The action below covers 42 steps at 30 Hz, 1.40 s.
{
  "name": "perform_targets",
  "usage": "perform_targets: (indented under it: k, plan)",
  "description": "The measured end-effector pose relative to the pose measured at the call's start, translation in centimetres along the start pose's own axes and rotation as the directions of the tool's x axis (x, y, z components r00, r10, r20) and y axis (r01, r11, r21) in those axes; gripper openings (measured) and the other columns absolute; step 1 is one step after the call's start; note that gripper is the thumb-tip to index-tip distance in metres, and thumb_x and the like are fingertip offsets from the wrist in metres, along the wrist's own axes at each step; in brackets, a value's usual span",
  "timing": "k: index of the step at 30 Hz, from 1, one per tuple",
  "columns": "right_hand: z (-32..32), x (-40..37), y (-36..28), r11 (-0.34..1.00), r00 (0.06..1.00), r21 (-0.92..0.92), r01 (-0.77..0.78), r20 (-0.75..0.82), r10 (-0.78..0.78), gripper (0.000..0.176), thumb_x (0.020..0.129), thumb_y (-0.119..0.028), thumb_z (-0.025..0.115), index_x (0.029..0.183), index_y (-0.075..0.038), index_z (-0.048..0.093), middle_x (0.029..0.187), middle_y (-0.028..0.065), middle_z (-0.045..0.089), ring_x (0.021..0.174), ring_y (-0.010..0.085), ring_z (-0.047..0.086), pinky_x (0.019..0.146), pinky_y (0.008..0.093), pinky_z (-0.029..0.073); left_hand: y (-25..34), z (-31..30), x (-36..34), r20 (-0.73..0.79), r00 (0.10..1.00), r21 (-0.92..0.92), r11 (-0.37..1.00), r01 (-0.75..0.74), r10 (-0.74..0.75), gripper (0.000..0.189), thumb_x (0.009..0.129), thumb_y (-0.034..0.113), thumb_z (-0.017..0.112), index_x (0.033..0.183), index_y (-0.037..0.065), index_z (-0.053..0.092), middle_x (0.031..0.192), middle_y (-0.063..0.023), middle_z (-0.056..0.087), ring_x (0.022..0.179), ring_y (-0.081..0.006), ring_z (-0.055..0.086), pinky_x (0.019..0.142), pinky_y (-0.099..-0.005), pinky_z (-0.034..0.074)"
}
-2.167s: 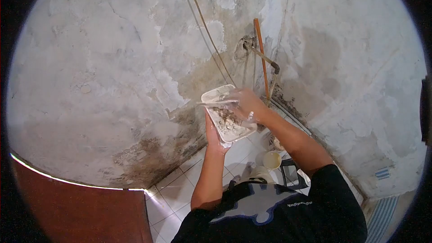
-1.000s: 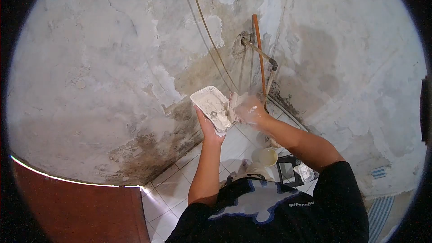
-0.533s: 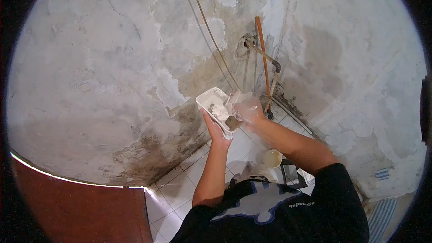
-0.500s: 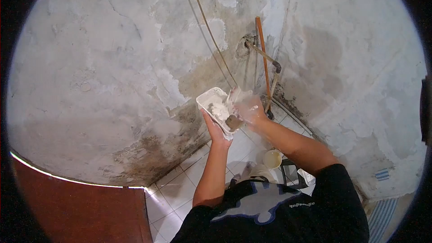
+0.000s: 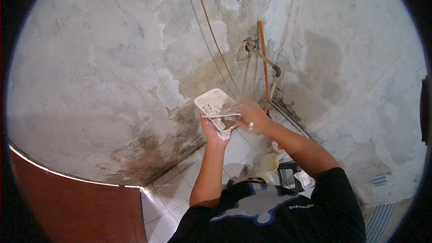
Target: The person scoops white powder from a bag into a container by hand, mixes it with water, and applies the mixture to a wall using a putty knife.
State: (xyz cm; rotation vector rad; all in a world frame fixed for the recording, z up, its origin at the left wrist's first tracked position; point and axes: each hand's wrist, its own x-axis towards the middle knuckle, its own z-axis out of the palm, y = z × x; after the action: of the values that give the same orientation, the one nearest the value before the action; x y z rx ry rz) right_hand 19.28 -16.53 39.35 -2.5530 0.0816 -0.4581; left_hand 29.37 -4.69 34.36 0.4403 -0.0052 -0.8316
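A whitish rectangular container (image 5: pixel 208 95) with pale paste inside is tilted in front of me, held from below by my left hand (image 5: pixel 215 133), whose fingers wrap round its near side. My right hand (image 5: pixel 249 116) is closed round a flat scraper (image 5: pixel 221 115), seen nearly edge-on across the container's opening. White paste sticks to the right hand near the wrist and to the container's lower corner. The fingers of the right hand are partly blurred.
Patchy plaster walls meet at a corner, where an orange pole (image 5: pixel 263 54) and a bent pipe (image 5: pixel 277 69) stand. A thin cable (image 5: pixel 209 24) hangs down the wall. Below are floor tiles (image 5: pixel 171 191), a yellowish cup (image 5: pixel 269 163), a dark stool (image 5: pixel 287 171) and a reddish-brown panel (image 5: pixel 76 207).
The scraper has turned from a broad, blurred face to a thin edge across the container. My right hand has shifted slightly down, and the container has moved a little left.
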Motion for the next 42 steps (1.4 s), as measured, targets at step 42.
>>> perform_targets:
  k: [42]
  plan:
    - [-3.7, 1.3, 2.6, 0.921, 0.921, 0.182, 0.344, 0.127, -0.369, 0.015, 0.077, -0.009, 0.065, 0.091, -0.005, 0.066, 0.087, 0.0148, 0.064, 0.092, 0.0366, 0.058, 0.082, 0.0451, 0.047, 1.3, 0.9, -1.4, 0.173, 0.939, -0.072, 0.947, 0.313, -0.298, 0.053, 0.098, 0.047, 0.038, 0.134, 0.010, 0.051, 0.129, -0.0150, 0.057, 0.112, -0.0367, 0.059, 0.093, -0.0571, 0.048]
